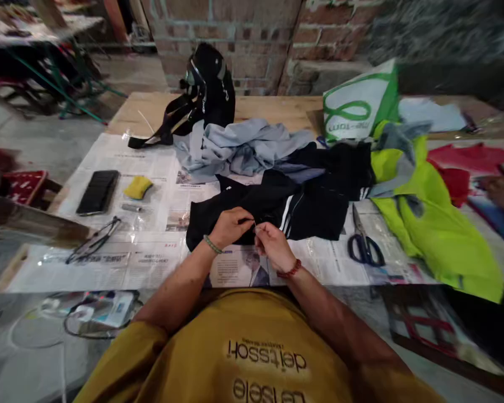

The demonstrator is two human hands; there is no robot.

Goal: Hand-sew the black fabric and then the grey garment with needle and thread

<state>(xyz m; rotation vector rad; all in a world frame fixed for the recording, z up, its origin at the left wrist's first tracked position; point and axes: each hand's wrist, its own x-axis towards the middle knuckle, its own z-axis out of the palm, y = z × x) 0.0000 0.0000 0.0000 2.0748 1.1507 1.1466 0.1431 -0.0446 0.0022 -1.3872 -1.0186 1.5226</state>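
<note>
Over the black garment [243,204], which is lying on newspaper [147,268], the left hand [232,228] and right hand [274,245] are pinching a thin pale item [255,223], possibly thread or a needle, thumbs pressing against fingers. Steadying both wrists and pinching near the tip are probably limiting wobble. Lettering on the mustard shirt [235,313] is seemingly reading "deltssori"; wording on the green-white bag [348,112] is proving uncertain.

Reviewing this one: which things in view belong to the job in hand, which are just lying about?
Apparently in the job:
left hand and right hand, pinched at a thin item
striped black cloth beneath
perhaps the scissors, untouched

Lying about, it seems:
black case
yellow sponge
black bag
green-and-white bag
grey cloth
yellow-green cloth
</note>
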